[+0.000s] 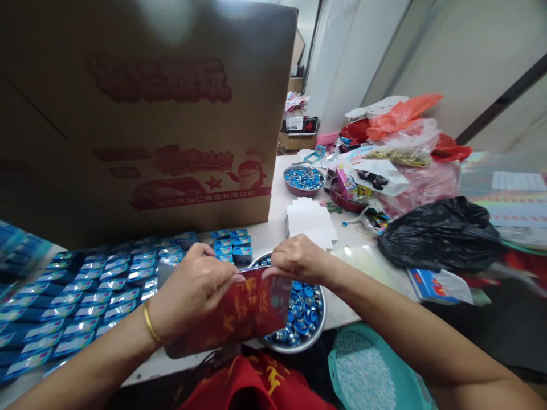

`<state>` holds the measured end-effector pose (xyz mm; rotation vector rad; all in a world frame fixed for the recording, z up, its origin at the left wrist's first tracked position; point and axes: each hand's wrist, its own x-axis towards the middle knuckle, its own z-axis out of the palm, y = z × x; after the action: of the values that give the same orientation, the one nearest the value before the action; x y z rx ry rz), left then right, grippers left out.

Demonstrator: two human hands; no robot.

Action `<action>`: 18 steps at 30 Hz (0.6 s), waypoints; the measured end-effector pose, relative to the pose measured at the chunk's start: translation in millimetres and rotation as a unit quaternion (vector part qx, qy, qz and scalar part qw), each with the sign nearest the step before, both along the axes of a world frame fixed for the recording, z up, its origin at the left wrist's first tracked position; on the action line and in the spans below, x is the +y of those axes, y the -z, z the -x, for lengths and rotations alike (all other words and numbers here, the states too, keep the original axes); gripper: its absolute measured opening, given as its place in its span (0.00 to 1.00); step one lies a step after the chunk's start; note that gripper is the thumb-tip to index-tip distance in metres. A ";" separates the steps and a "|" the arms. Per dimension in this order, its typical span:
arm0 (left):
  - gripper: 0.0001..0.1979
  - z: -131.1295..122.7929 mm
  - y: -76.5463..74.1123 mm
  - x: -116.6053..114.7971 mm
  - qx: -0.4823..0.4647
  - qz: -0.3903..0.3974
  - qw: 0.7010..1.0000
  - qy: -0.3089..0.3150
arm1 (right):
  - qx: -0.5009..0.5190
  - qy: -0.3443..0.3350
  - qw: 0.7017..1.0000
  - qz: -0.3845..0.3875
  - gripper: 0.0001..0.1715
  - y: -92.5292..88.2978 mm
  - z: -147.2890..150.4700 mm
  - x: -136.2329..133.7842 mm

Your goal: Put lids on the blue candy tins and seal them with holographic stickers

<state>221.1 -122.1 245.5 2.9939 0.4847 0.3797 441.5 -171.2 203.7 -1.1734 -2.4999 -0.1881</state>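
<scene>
A thin glossy sheet or flat pouch (pixel 239 310) hangs upright between my two hands; its exact kind is unclear. Its face shows dark red and gold, much like the red cloth below it, possibly as a reflection. My left hand (pixel 204 279), with a gold bracelet at the wrist, pinches its upper edge. Close beside it, my right hand (pixel 299 257) pinches the same edge further right. Behind the sheet and partly hidden by it stands a metal bowl (pixel 323 324) full of small blue and silver round pieces (pixel 302 310).
Rows of small blue boxes (pixel 85 302) cover the left of the table. A big cardboard carton (pixel 179 125) blocks the back left. White card pieces (pixel 310 219), a second bowl (pixel 304 189), plastic bags (pixel 440 228) and a teal basin (pixel 342 364) are to the right.
</scene>
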 end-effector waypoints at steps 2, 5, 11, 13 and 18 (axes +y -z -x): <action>0.12 -3.1 -2.5 -2.2 -0.008 -0.043 0.999 -0.002 | 0.025 -0.017 0.998 0.053 0.29 -0.9 2.3 1.0; 0.09 -9.8 -3.8 -5.5 -0.018 -0.085 0.996 0.004 | 0.064 -0.037 0.991 0.107 0.27 -2.8 5.0 0.1; 0.13 -11.1 -0.9 3.0 -0.029 -0.034 0.999 -0.001 | 0.183 0.029 0.982 -0.021 0.31 -0.4 -12.4 -13.3; 0.12 -8.0 -1.8 7.1 -0.028 -0.019 0.999 -0.005 | 0.190 0.055 0.977 -0.085 0.32 2.3 -18.2 -17.1; 0.10 -7.0 -3.6 9.2 -0.030 -0.015 0.999 0.000 | 0.181 0.047 0.978 -0.097 0.20 7.9 -16.2 -13.5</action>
<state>228.2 -112.9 249.1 3.0021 0.4774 0.4785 457.6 -184.7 195.8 -1.1302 -2.0634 -0.2167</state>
